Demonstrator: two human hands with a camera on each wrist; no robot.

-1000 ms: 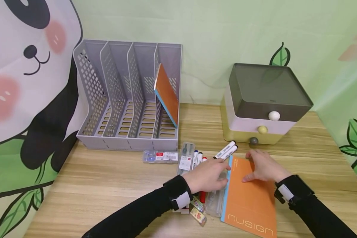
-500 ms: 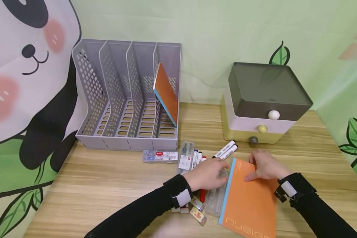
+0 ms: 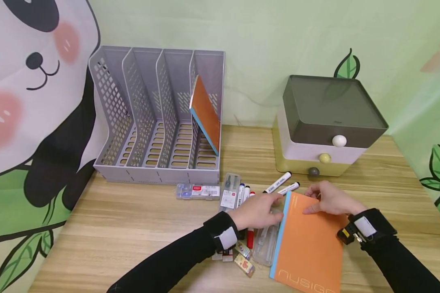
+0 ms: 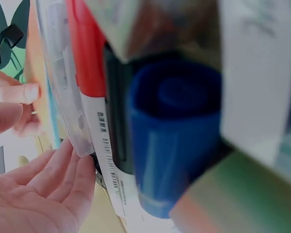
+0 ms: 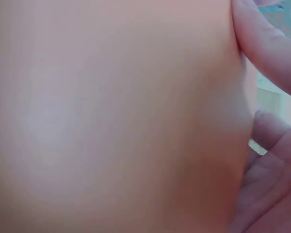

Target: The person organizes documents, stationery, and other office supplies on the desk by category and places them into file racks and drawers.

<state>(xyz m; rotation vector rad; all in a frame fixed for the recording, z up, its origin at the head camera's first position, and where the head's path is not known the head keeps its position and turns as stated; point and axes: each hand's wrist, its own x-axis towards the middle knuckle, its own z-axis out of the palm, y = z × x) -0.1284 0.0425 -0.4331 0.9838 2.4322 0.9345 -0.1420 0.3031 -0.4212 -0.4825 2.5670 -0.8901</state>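
Note:
An orange notebook with a light blue spine lies in front of me, its top edge toward the drawer unit. My right hand pinches it by the upper right edge, thumb on the cover and fingers behind; the right wrist view is mostly filled by the blurred cover. Beside the spine, my left hand reaches over markers and a clear plastic case. Its extended fingers appear right at the end of that case in the left wrist view. A red marker pokes out below this hand.
A grey file rack holds another orange notebook. Stacked drawers stand at back right. Two white markers lie above the notebook; small plastic cases and eraser-like packets lie around the left hand.
The notebook has tilted and shifted slightly, its lower end moving left. My right hand has closed its pinch on the upper edge. One white marker has slid right, away from its neighbour.

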